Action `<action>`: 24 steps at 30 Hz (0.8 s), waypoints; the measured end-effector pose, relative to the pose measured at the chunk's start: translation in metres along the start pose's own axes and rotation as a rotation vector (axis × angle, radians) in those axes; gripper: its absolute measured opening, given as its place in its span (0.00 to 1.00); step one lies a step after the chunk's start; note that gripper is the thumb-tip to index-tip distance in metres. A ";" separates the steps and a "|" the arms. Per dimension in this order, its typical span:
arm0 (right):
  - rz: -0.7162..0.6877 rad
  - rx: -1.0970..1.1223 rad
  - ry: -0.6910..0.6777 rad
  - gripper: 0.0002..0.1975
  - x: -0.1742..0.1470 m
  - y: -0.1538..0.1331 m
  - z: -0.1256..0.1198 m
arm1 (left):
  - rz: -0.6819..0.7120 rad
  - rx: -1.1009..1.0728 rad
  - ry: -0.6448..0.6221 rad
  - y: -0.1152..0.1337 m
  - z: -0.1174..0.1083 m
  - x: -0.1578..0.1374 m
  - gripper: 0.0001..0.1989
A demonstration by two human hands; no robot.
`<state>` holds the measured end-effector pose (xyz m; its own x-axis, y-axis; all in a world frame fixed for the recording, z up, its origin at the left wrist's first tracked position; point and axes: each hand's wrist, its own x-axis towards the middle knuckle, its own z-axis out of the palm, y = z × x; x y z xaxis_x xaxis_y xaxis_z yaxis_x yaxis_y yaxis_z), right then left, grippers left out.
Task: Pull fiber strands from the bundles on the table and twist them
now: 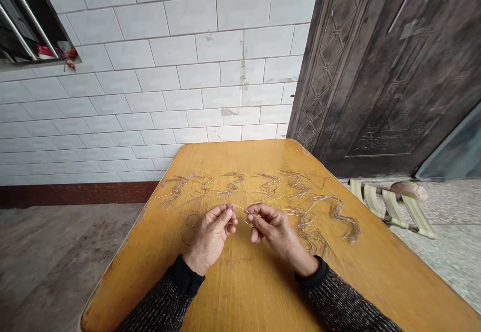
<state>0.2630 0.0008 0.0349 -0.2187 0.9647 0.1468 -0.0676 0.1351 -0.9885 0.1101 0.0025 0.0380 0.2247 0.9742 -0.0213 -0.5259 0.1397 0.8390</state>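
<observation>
- The left hand (212, 234) pinches one end of a thin wire (239, 206) between thumb and fingers.
- The right hand (276, 229) grips the same wire from the other side, thumb against forefinger.
- The two hands stand slightly apart, the wire bridging the gap in a shallow arc (pale and fine, so its exact ends are hard to tell).
- Both are over the middle of a yellow-brown table (240, 292).
- Beyond the hands, wavy wire bundles (233, 184) lie spread in a row across the tabletop.
- To the right of the right hand lies a thicker, curving bundle (340, 211), and nearer, a looser tangle (311, 234) partly hidden by that hand.
- Just beside the left hand is a loose wire loop (191, 220) (partly behind the hand).
- A white tiled wall (150, 53) rises behind the table, with a dark, patterned door (376, 86) at right.
</observation>
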 end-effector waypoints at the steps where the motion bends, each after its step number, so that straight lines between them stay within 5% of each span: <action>1: 0.006 -0.013 -0.010 0.18 0.000 -0.001 0.001 | -0.006 0.004 0.003 0.001 0.000 -0.001 0.09; 9: -0.023 -0.034 -0.025 0.17 -0.003 0.006 0.007 | -0.033 -0.141 0.011 0.002 0.000 0.001 0.10; 16: -0.146 -0.138 0.086 0.12 0.000 0.005 -0.011 | 0.078 0.204 0.056 0.005 0.001 -0.002 0.10; 19: -0.320 -0.281 0.085 0.09 -0.001 -0.003 -0.020 | 0.119 0.269 0.037 0.006 0.003 -0.003 0.10; 24: -0.649 -0.586 0.055 0.10 -0.002 -0.014 -0.028 | -0.021 0.026 -0.070 0.007 0.001 -0.003 0.13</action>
<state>0.2921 0.0030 0.0474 -0.2619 0.6646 0.6998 0.3517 0.7410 -0.5720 0.1068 0.0008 0.0446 0.2924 0.9563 -0.0018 -0.4988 0.1542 0.8529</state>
